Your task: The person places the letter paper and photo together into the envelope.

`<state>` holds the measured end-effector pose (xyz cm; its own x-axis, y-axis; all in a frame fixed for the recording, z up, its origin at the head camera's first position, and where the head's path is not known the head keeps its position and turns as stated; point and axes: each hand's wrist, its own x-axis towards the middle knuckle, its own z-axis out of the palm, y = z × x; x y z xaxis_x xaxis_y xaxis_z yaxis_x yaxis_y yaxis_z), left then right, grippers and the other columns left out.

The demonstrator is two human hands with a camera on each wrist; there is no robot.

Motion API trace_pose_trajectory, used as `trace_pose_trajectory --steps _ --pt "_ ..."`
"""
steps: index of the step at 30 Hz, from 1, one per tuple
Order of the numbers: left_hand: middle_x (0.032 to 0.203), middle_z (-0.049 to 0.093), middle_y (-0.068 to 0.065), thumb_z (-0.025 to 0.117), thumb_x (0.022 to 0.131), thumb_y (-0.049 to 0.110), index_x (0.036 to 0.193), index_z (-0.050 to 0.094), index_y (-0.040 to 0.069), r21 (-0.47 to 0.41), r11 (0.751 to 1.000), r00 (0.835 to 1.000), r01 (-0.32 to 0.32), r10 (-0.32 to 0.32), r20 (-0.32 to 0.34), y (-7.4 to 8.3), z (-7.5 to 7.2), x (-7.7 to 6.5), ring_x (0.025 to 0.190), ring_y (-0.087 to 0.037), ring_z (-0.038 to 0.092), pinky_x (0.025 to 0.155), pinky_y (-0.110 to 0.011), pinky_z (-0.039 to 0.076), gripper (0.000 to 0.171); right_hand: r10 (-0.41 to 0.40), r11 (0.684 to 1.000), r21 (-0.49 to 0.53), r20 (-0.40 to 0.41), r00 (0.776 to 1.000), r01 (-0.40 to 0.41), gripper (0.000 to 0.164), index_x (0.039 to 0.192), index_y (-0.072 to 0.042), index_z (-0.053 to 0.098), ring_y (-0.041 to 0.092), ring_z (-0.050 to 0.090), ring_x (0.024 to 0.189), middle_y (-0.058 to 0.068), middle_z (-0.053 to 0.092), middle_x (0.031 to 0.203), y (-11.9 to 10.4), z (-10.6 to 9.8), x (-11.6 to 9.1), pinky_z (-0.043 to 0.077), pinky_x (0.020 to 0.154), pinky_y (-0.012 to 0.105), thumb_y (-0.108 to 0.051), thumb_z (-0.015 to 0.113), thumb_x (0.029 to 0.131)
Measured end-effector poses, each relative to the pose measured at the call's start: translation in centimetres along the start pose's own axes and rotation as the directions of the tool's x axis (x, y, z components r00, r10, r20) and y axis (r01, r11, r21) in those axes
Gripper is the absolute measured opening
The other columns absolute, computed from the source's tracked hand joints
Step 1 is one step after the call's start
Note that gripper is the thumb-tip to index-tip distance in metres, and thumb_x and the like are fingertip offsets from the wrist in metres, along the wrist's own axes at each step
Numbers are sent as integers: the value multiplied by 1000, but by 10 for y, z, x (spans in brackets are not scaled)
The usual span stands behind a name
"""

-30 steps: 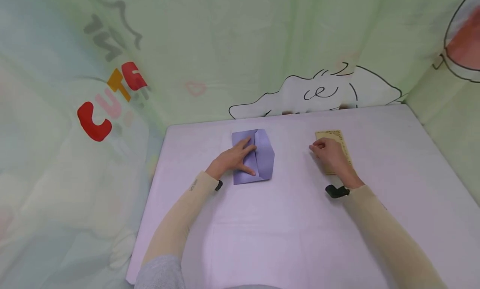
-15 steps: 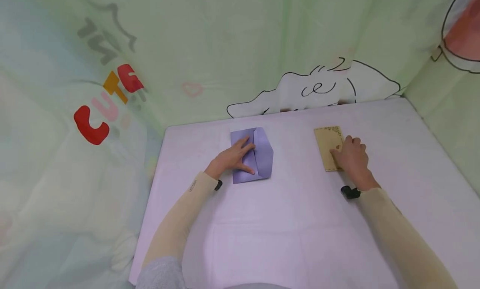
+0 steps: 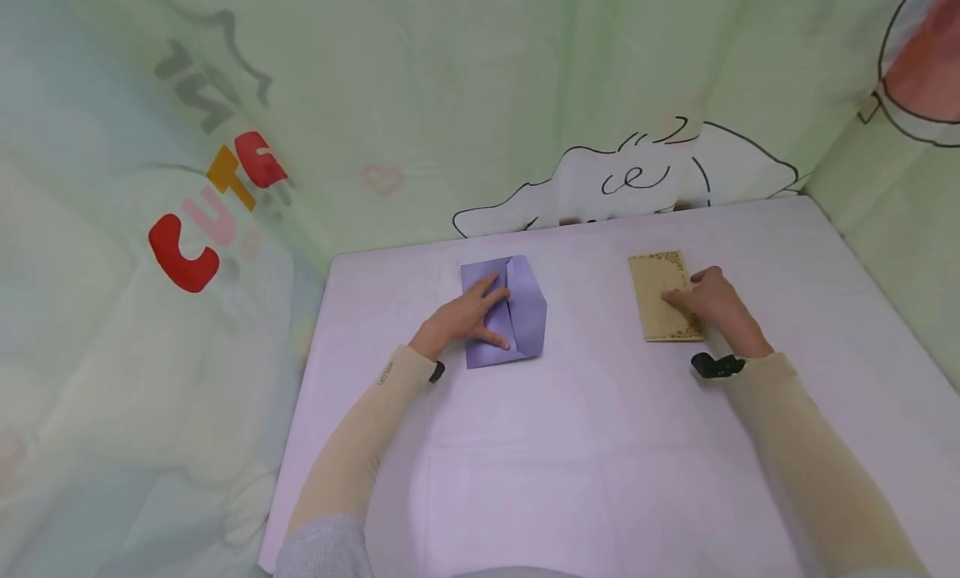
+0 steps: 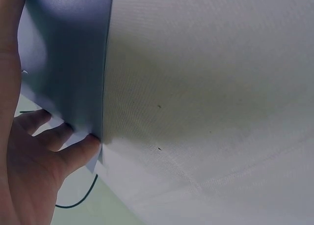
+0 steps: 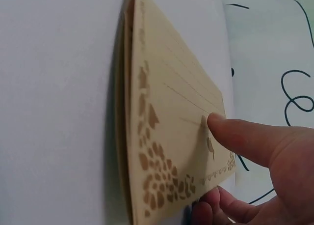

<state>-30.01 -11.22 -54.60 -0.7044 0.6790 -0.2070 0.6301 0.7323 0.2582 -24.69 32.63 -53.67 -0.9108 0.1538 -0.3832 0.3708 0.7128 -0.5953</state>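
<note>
A purple paper envelope (image 3: 531, 311) lies flat on the table, its pointed flap spread open to the right. Across its left part rests my left hand (image 3: 467, 315), fingers spread; in the left wrist view, fingertips reach the envelope's (image 4: 68, 63) edge. To the right is a tan card (image 3: 654, 299) with brown floral corners and faint ruled lines. Stacked layers show along the card's (image 5: 171, 112) near edge in the right wrist view. My right hand (image 3: 723, 304) pinches its right edge, thumb on the printed face, curled fingers partly hidden at the edge.
The pale pink-white table (image 3: 517, 461) ends at a printed green curtain (image 3: 465, 103) behind. Another curtain with coloured letters (image 3: 217, 203) hangs along the left side. Each wrist wears a small black camera, the right one (image 3: 716, 366) showing more.
My right hand has moved rightward from over the card to its right edge, uncovering most of the printed face. My left hand stays on the envelope.
</note>
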Motion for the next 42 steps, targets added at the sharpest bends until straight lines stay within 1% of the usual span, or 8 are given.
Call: trace_pose_trajectory --steps 4,10,13,17,20,27,34,42 --pt "167 12 -20 77 72 69 150 36 22 4 1000 1000 -5 5 -8 0 1 0 154 -36 21 121 -45 32 100 11 999 40 24 1000 -11 85 143 17 28 48 45 118 38 40 134 4 -5 2 41 100 62 -47 59 97" --pt "167 12 -19 77 73 69 150 36 23 -7 1000 1000 -1 1 -11 0 0 -1 154 -36 21 121 -46 32 100 -43 992 118 -7 999 44 64 136 14 46 42 48 116 34 48 133 11 -6 1 46 91 49 -41 50 103" --pt "167 12 -20 77 73 68 150 36 23 -20 1000 1000 -1 1 -9 2 -2 -1 154 -36 21 121 -46 32 99 -49 986 158 -29 998 53 62 136 13 48 40 49 117 33 50 134 14 -6 -2 45 91 45 -40 44 105" --pt "167 12 -20 77 73 68 150 36 23 -17 1000 1000 -4 4 -4 3 -3 -1 154 -37 20 121 -46 32 99 -49 980 190 -39 998 56 64 137 14 48 41 48 122 34 49 137 13 -7 -7 44 97 50 -42 44 105" --pt "167 11 -20 77 73 68 150 35 23 -16 1000 1000 -4 4 -2 3 -2 0 154 -36 20 121 -46 32 99 -58 978 201 -31 998 63 64 137 13 49 41 47 124 34 49 138 9 -6 -9 43 98 49 -42 46 105" --pt "167 12 -19 77 72 70 150 36 24 -14 1000 1000 -6 6 -9 2 2 0 154 -36 19 120 -47 34 99 -77 976 202 -13 997 78 60 137 11 52 37 49 119 32 51 138 -5 4 -9 44 87 34 -40 49 105" --pt "167 12 -19 76 72 71 150 36 23 4 1000 1000 -5 5 -14 3 3 -1 154 -35 20 119 -46 35 100 -88 975 204 17 996 82 59 136 10 53 33 50 114 30 53 136 -23 18 -11 45 84 32 -39 50 104" --pt "167 13 -19 77 71 70 150 36 23 7 1000 1000 0 0 -12 3 0 -2 154 -36 21 120 -46 33 101 -128 972 200 -2 992 126 54 132 9 59 27 52 101 25 60 125 -43 36 -8 46 76 26 -37 54 103"
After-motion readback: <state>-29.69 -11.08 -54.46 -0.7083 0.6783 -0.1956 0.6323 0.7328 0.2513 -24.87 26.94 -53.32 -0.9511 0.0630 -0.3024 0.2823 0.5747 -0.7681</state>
